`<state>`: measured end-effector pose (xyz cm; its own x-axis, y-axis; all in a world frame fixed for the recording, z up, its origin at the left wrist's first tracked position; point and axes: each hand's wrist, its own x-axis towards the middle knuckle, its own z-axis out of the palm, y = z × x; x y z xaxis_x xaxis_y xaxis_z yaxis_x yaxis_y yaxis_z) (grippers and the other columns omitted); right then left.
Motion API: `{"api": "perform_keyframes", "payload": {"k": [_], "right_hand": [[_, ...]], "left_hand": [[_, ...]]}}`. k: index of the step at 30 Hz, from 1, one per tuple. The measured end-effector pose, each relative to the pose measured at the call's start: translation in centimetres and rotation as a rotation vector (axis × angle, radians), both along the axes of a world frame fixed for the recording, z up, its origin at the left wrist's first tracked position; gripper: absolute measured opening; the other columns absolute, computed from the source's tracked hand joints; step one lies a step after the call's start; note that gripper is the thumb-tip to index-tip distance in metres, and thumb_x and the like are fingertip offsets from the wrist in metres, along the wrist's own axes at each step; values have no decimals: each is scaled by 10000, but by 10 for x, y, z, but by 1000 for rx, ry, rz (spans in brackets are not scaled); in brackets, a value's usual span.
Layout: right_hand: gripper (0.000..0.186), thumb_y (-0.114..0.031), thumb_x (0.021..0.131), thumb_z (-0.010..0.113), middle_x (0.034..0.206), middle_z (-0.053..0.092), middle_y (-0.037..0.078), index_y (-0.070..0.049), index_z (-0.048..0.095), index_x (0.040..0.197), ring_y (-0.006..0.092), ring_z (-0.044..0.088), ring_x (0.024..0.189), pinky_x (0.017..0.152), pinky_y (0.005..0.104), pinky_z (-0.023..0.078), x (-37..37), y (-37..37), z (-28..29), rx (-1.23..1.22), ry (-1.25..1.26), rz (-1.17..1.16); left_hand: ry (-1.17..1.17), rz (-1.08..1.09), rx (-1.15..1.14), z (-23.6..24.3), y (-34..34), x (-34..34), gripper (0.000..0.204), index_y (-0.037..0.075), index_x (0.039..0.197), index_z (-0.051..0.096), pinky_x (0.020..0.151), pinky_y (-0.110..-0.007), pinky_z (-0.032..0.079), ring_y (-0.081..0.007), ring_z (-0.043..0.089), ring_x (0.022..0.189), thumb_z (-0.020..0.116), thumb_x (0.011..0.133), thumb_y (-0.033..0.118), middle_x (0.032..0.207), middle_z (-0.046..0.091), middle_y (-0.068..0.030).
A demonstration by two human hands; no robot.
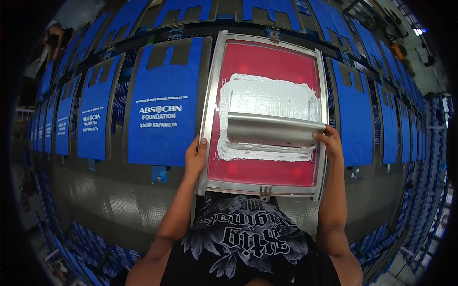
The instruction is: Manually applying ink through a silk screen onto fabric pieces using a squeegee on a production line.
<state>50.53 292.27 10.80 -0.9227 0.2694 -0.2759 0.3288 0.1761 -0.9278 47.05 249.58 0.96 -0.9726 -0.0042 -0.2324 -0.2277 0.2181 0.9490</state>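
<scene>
A silk-screen printing frame with metal rails lies in front of me, over the row of boards. Its red mesh carries a broad patch of thick white ink, ridged along the borders. Across the lower part of that ink rests a wide metal squeegee. My right hand grips the squeegee's right end, thumb on the near face. At the frame's left rail, my left hand is closed on the edge with the thumb on top. What lies beneath the screen is hidden.
A blue bag with white print lies flat on a dark board left of the frame. Another blue bag, showing no print, lies to the right. Several more line both sides and the far row. Metal hinge clamps stick out at the frame's ends.
</scene>
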Motion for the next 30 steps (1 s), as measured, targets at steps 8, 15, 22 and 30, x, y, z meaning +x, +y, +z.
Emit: {"api": "perform_keyframes", "payload": {"k": [8, 15, 22, 30], "right_hand": [[364, -75, 652, 731, 852, 631, 55, 14, 658, 997, 143, 563, 812, 761, 265, 435, -14, 70, -34, -10, -22, 63], [432, -157, 687, 764, 967, 654, 79, 11, 639, 1065, 153, 580, 905, 854, 284, 416, -27, 92, -46, -47, 8, 166], [395, -154, 698, 775, 956, 657, 71, -1, 650, 1040, 142, 581, 894, 842, 271, 416, -20, 84, -56, -39, 11, 156], [386, -144, 704, 774, 932, 660, 69, 0, 649, 1040, 139, 589, 881, 826, 266, 431, -21, 84, -60, -34, 42, 135]], "left_hand": [[-49, 64, -140, 2, 55, 14, 437, -18, 1219, 536, 870, -290, 436, -186, 576, 1011, 511, 938, 316, 1113, 624, -159], [-135, 98, 44, -2, 69, -2, 483, -21, 1199, 557, 832, -257, 427, -137, 546, 944, 529, 927, 377, 1045, 630, -107], [-82, 129, 12, -19, 68, 4, 439, 16, 1203, 572, 804, -248, 430, -125, 551, 901, 519, 935, 360, 1021, 637, -73], [-97, 137, -10, -13, 71, 5, 436, 37, 1237, 552, 818, -264, 434, -131, 552, 917, 502, 941, 353, 1034, 640, -101]]}}
